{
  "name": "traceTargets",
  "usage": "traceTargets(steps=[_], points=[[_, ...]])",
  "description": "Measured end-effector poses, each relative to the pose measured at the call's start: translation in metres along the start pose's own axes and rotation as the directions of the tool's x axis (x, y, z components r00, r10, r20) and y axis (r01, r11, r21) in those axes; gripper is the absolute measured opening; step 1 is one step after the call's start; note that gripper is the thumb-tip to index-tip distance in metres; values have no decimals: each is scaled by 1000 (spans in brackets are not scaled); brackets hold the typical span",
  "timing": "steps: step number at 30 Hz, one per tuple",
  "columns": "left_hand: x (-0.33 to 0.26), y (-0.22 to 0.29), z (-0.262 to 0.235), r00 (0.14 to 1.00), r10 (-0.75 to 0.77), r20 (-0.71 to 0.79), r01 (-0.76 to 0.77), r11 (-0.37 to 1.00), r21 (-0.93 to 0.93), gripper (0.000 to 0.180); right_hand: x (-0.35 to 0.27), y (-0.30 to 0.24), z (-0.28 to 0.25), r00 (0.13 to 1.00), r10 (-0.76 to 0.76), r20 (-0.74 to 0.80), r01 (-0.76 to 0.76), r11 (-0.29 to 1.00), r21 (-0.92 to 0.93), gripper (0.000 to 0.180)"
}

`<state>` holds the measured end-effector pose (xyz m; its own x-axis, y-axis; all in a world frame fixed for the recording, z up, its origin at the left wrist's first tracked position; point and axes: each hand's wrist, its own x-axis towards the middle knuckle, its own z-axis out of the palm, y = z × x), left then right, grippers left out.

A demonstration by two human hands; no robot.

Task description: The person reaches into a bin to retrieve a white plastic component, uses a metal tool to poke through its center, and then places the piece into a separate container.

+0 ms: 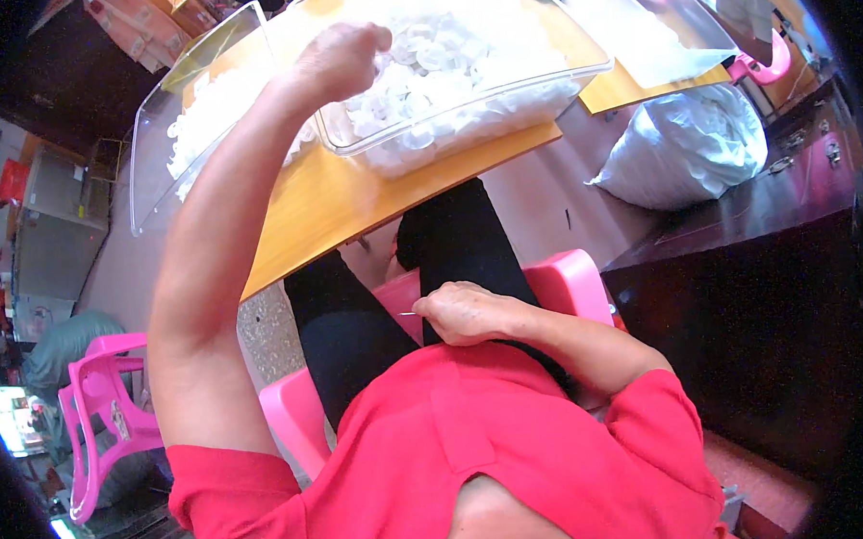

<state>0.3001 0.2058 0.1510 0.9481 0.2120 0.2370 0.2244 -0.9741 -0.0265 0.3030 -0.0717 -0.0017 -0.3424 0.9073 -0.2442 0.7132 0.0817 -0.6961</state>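
Note:
My left hand (341,61) is stretched out over the near left corner of a clear plastic bin (463,106). Its fingers are curled together, and whatever they may hold cannot be made out. Small translucent white plastic pieces (432,53) fill the bin, many of them round. Above my lap, my right hand (464,312) is closed around a thin, light-coloured tool (407,314). Only a short, slim end of that tool sticks out to the left of my fingers; its kind is hidden.
Another clear bin (137,191) with white pieces overhangs the yellow wooden table (304,222) at the left. A stuffed white sack (681,148) stands right, beside a dark cabinet (738,242). Pink plastic chair arms (569,281) flank me; a pink stool (110,409) is at the left.

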Motion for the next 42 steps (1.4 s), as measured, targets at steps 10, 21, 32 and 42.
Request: traceTargets(steps=[10,21,32,42], points=[[-172,61,-21,930,-365,-47,-145,-246,-958,39,1,-7,6,988,97,-119,-62,963,264,24],[-317,124,30,738,-672,60,-258,-362,-896,23,25,-112,-2,915,179,-361,194,590,784,18],[-340,156,42,613,-788,61,-115,-165,-979,25,45,-125,36,801,165,-575,256,774,579,8],[-357,141,47,654,-715,247,-98,-404,-909,30,45,-125,43,848,57,-527,224,863,454,17]])
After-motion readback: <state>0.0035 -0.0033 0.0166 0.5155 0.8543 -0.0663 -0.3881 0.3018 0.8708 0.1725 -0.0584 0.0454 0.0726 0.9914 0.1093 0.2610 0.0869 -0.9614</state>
